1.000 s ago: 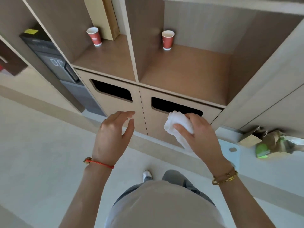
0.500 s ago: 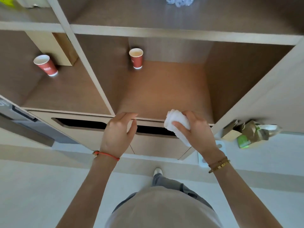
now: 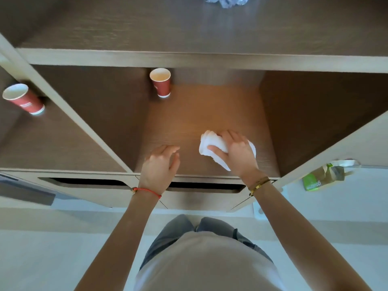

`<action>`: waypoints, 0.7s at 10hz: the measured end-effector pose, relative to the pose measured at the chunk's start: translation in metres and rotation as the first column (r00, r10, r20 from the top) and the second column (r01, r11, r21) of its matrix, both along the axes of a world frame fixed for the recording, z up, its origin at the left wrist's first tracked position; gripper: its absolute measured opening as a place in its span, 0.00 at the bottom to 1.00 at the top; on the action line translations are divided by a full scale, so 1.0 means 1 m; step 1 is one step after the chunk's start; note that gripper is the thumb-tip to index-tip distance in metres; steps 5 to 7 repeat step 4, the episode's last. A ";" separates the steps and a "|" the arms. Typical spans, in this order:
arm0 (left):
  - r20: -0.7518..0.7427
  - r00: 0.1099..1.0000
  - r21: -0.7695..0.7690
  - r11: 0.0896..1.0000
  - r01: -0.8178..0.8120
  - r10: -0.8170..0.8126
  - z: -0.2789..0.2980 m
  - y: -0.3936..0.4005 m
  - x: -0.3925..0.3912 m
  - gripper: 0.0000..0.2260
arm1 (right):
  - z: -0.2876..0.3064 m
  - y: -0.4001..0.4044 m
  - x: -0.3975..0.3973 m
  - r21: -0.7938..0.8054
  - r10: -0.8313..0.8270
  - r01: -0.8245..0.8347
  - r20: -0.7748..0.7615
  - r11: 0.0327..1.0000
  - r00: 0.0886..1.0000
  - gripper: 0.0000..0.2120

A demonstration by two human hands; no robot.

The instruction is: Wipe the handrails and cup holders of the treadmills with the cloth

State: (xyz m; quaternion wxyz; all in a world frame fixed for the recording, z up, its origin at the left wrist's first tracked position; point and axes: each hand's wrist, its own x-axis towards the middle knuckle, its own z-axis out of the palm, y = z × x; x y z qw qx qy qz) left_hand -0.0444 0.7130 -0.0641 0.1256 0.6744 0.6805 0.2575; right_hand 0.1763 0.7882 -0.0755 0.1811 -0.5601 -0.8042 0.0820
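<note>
A crumpled white cloth (image 3: 210, 143) lies on the brown shelf board (image 3: 189, 122) of a wooden cabinet's middle compartment. My right hand (image 3: 235, 153) grips the cloth from above and holds it down on the board. My left hand (image 3: 159, 166) hovers over the front of the same shelf, fingers loosely bent, holding nothing. No treadmill, handrail or cup holder is in view.
A red paper cup (image 3: 161, 81) stands at the back left of this compartment, another red paper cup (image 3: 23, 99) in the compartment to the left. Crumpled clear plastic (image 3: 226, 1) lies on the upper shelf. A green-and-brown paper bag (image 3: 323, 175) sits at the right. Slotted doors run below.
The view has risen from the slotted doors to the open shelf. Both hands moved forward over the shelf edge, and the cloth now rests on the shelf board.
</note>
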 end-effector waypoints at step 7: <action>0.001 1.000 -0.066 0.998 0.013 -0.013 -0.008 0.023 -0.012 0.11 | -0.022 0.012 -0.003 -0.090 -0.051 0.053 0.030 0.995 0.998 0.24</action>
